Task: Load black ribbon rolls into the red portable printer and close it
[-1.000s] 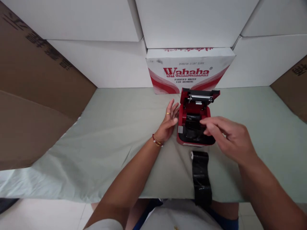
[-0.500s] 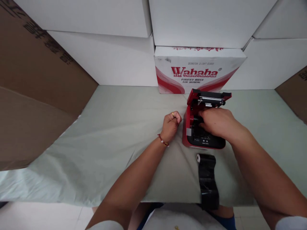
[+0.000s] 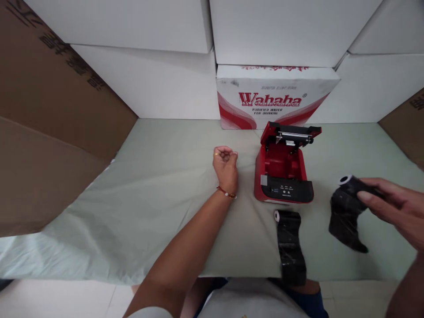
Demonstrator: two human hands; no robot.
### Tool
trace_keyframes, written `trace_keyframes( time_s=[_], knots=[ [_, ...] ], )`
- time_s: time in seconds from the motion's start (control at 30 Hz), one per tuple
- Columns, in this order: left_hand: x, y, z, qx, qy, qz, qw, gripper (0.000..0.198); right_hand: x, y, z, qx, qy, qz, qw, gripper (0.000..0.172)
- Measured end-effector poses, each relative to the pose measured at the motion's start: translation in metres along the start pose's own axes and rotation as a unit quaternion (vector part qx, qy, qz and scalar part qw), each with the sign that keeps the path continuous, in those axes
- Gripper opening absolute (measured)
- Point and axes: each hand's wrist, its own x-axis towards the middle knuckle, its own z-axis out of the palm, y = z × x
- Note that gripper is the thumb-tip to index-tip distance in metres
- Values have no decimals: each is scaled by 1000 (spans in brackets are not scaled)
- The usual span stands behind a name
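Observation:
A small red printer (image 3: 284, 170) stands on the pale green cloth with its lid tipped back and its roll bay showing bare red plastic. My right hand (image 3: 392, 205) is out to the right of it, fingers closed on a black roll (image 3: 347, 207) whose loose black tail hangs down. A second black roll (image 3: 288, 240) lies on the cloth in front of the printer, its strip running to the table's near edge. My left hand (image 3: 225, 164) rests in a loose fist on the cloth, left of the printer, touching nothing else.
A red and white Wahaha water carton (image 3: 276, 97) stands just behind the printer, among stacked white boxes (image 3: 139, 84). Brown cartons (image 3: 49, 119) wall in the left side, and another shows at the right edge. The green cloth (image 3: 159, 194) covers the table.
My right hand has lifted a black roll out of the printer's bay and carried it off to the right. My left hand closed into a fist and drew away to the left.

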Motion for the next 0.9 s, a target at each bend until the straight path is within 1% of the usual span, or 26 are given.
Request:
trace_keyframes(
  time_s=[0.03, 0.07, 0.1, 0.13, 0.17, 0.2, 0.23, 0.27, 0.3, 0.33, 0.37, 0.43, 0.47, 0.53, 0.67, 0.73, 0.8, 0.87, 0.9],
  knots=[
    [1, 2, 0, 15, 10, 7, 1000, 22, -3, 15, 2, 11, -52, 15, 998, 32],
    [2, 3, 0, 35, 6, 12, 999, 27, -5, 28, 6, 11, -97, 27, 995, 32],
    [2, 4, -1, 55, -9, 13, 998, 31, -7, 38, 12, 1, -119, 27, 992, 37],
    [1, 4, -1, 72, -30, 12, 997, 35, -9, 45, 20, -21, -108, 14, 994, 43],
    [0, 3, -2, 83, -50, 8, 995, 39, -12, 47, 28, -51, -81, -5, 995, 50],
    [-1, 3, -2, 89, -64, 4, 994, 43, -15, 46, 37, -79, -37, -27, 996, 54],
    [-1, 2, -3, 92, -70, 1, 993, 46, -18, 41, 46, -97, 10, -51, 994, 55],
    [-1, 0, -3, 92, -73, -2, 993, 49, -22, 33, 54, -101, 45, -74, 991, 51],
    [-1, -1, -3, 86, -73, -7, 994, 52, -26, 22, 62, -92, 54, -96, 990, 43],
    [0, -2, -3, 75, -72, -14, 995, 55, -29, 11, 69, -74, 34, -120, 989, 35],
    [1, -2, -3, 60, -71, -22, 995, 58, -32, -1, 75, -52, -4, -146, 988, 30],
    [3, -3, -3, 29, -68, -36, 997, 64, -35, -21, 87, -24, -87, -190, 978, 28],
    [4, -4, -3, 20, -66, -39, 997, 66, -35, -27, 92, -23, -115, -201, 973, 28],
    [4, -4, -2, 22, -60, -40, 997, 69, -36, -31, 102, -37, -136, -207, 968, 30],
    [3, -3, -1, 38, -51, -36, 997, 64, -39, -24, 117, -62, -165, -213, 961, 35],
    [2, -2, -1, 46, -47, -32, 997, 59, -42, -25, 118, -73, -179, -205, 960, 37],
    [2, -2, -1, 53, -44, -30, 997, 54, -44, -32, 107, -64, -209, -200, 955, 36],
    [2, -2, -2, 59, -42, -30, 997, 51, -44, -44, 83, -23, -249, -218, 943, 33],
    [2, -2, -2, 63, -42, -30, 997, 49, -42, -52, 68, 3, -258, -233, 938, 33]
  ],
)
